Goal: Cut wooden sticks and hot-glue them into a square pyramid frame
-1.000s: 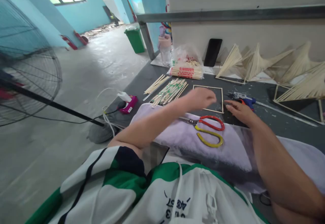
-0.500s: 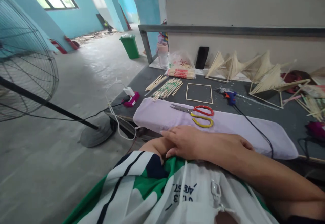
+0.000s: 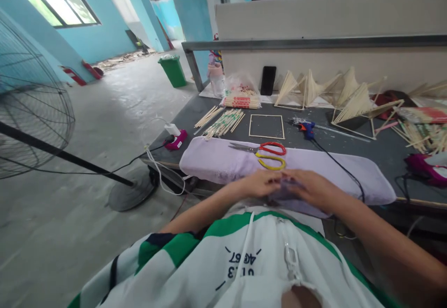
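My left hand (image 3: 262,183) and my right hand (image 3: 310,188) meet in front of my body at the table's near edge, fingertips close together. The fingers look stretched out, partly smeared by motion, and I see nothing held in them. Just beyond them, a pair of scissors (image 3: 257,150) with one red and one yellow handle lies on a lilac padded cloth (image 3: 206,159). Behind it a square frame of thin sticks (image 3: 267,137) lies flat on the dark tabletop. A blue glue gun (image 3: 308,130) rests right of the frame, its black cord crossing the cloth.
Loose bamboo sticks (image 3: 226,123) and a bagged bundle (image 3: 241,101) lie at the left. A phone (image 3: 268,80) leans on the back panel. Stick models (image 3: 352,105) stand at the right. A magenta power socket (image 3: 175,139) sits at the left edge; a fan (image 3: 129,184) stands beside.
My forearms were crossed, one hand over the other arm; now they are uncrossed and the hands face each other at the cloth's near edge. The view has shifted slightly; the tabletop things stay put.
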The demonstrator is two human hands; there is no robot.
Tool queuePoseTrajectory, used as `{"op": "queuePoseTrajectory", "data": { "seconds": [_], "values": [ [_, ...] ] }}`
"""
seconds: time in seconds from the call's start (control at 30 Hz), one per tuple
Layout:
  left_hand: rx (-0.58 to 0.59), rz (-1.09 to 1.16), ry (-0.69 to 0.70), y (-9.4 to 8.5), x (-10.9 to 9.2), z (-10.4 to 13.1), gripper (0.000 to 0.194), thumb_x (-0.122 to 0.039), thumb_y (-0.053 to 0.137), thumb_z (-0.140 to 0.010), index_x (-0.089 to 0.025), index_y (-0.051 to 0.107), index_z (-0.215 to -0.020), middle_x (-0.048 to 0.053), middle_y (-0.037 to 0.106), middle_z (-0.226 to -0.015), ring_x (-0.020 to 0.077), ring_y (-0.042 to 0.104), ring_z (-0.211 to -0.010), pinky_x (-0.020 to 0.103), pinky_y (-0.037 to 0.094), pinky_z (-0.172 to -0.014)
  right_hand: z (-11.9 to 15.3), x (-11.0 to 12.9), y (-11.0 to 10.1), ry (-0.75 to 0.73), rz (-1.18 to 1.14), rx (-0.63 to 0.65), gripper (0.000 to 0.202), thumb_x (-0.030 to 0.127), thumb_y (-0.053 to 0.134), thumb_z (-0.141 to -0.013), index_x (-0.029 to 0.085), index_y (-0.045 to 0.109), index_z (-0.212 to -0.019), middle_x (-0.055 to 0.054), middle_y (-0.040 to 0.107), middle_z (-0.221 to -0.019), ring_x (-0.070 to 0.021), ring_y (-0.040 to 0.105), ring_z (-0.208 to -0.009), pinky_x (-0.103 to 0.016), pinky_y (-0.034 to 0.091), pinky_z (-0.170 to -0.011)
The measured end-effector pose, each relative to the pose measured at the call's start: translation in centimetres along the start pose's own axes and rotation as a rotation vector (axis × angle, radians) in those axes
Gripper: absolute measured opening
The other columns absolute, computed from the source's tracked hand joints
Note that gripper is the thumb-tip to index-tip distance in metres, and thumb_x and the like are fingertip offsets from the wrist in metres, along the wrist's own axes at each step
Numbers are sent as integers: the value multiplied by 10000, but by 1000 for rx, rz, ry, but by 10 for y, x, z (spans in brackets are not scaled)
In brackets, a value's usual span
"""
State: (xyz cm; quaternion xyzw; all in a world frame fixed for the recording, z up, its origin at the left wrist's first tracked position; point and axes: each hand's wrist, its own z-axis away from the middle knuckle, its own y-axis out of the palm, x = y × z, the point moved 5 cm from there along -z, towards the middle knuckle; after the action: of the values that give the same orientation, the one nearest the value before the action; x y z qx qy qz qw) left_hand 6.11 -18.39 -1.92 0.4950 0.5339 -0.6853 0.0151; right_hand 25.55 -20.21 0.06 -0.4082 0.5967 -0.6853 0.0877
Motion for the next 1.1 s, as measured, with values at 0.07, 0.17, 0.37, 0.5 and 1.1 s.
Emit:
{"op": "queuePoseTrajectory", "data": {
  "seconds": [0.07, 0.17, 0.37, 0.5, 1.1],
  "values": [
    [-251, -10, -89, -50, 29, 15, 367, -235, 554, -1001, -196, 753, -1307, 103, 796, -1295, 217, 748, -1168, 327, 590, -1065, 18, -54, -5, 124, 112, -200, 508, 406, 488, -1035, 159, 706, -1421, -205, 752, -1388, -363, 713, -1285, -549, 530, -1132],
    [-703, -160, -440, -114, 76, 48, 375, -149, 495, -1004, -179, 737, -1288, 108, 775, -1346, 220, 716, -1246, 337, 537, -1153, 37, -117, -7, 287, 217, -394, 520, 382, 463, -1014, 123, 712, -1389, -229, 762, -1334, -382, 729, -1182, -579, 551, -1075],
    [-780, -253, -657, -130, 120, 70, 363, -128, 488, -1016, -176, 714, -1297, 90, 774, -1333, 205, 714, -1225, 305, 514, -1151, 32, -137, 2, 258, 319, -422, 467, 328, 460, -1017, 121, 751, -1320, -219, 747, -1259, -351, 675, -1198, -486, 537, -1082],
    [-745, -295, -670, -127, 122, 66, 345, -123, 503, -1010, -192, 725, -1264, 80, 773, -1348, 203, 706, -1252, 297, 502, -1159, 28, -139, 5, 274, 369, -412, 475, 325, 459, -1022, 137, 750, -1348, -209, 738, -1267, -343, 663, -1206, -459, 540, -1058],
    [-467, -469, -703, -148, 115, 24, 370, -170, 523, -949, -147, 819, -1171, 105, 838, -1124, 242, 773, -1078, 282, 567, -958, 29, -145, 6, 261, 391, -397, 497, 343, 442, -1043, 115, 750, -1360, -225, 734, -1278, -349, 669, -1173, -489, 558, -1028]
  ]
}}
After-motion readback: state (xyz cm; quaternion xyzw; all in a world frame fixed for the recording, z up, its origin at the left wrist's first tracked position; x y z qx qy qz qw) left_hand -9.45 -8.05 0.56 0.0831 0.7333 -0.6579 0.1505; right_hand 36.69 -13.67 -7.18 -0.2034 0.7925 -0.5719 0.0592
